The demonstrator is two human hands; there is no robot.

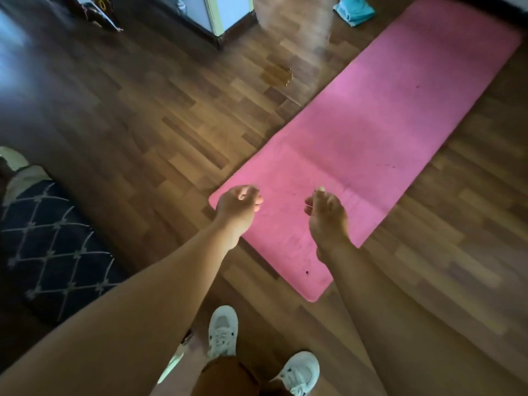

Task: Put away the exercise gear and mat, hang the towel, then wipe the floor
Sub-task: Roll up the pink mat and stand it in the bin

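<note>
Pink mat [363,167]: unrolled flat on the wood floor [171,115], near end just ahead of both hands. Left hand [238,207] and right hand [325,212]: fingers loosely curled, holding nothing. Teal towel [353,10]: crumpled beyond the far end. Puddle [275,74]: beside the mat. Step judged: mat; next, grip near edge and roll.

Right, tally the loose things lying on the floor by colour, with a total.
Pink: 1, the mat
Teal: 1, the towel
Dark blue with a pale lattice pattern: 1, the rug
Total: 3
Both hands, left hand and right hand, hang over the mat's near end and hold nothing.
</note>
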